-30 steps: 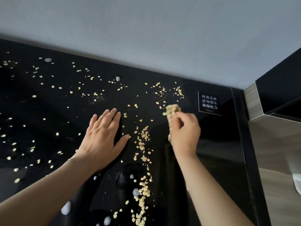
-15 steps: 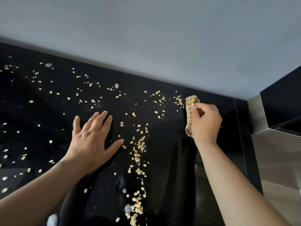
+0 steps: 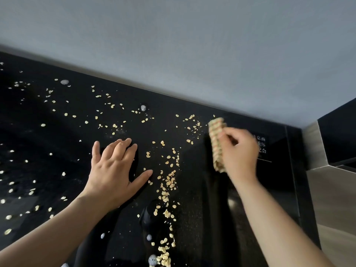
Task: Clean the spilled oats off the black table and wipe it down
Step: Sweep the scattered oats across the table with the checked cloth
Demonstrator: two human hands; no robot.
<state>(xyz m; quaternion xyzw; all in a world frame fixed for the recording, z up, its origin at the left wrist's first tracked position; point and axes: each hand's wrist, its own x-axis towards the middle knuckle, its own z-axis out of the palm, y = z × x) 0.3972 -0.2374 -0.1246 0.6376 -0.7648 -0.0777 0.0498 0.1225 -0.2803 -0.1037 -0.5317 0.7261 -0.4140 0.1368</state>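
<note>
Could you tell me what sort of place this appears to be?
Probably a domestic or rented indoor corner: a glossy black table against a plain grey wall, a printed notice on it, and a wood-grain cabinet beside it.

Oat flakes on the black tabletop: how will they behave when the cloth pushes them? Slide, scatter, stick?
Probably light and flat: the oat flakes lie thinly strewn, so they should slide rather than roll. The glossy black table likely offers little grip, so a fast stroke of the cloth may scatter some. Flakes near the white blobs might stick if those are wet.
</note>
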